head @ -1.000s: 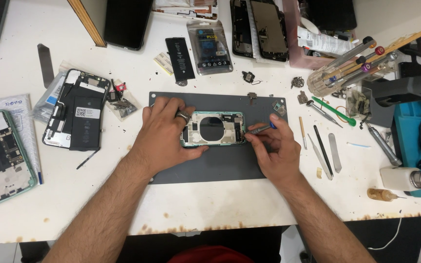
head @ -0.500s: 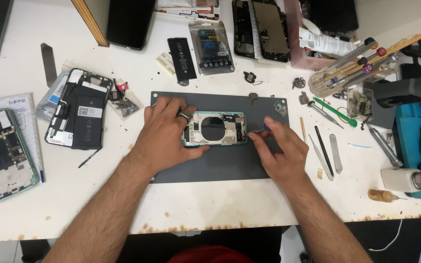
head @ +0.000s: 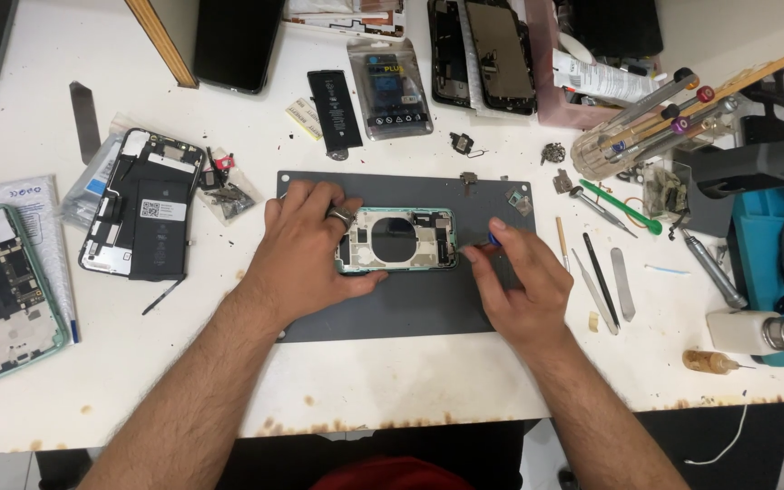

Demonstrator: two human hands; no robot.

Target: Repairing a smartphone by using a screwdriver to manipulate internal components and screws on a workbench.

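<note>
Centrally on the grey mat (head: 392, 313), a green phone frame (head: 396, 240) is steadied under the left hand (head: 306, 254); a blue-tipped tool (head: 493, 240) is pinched in the right hand (head: 524, 281).

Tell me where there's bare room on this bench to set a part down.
Bare tabletop runs along the near edge, below the grey mat. The mat's near strip between the forearms is free too. It is crowded by the tool holder and the pry tools on the right.
</note>
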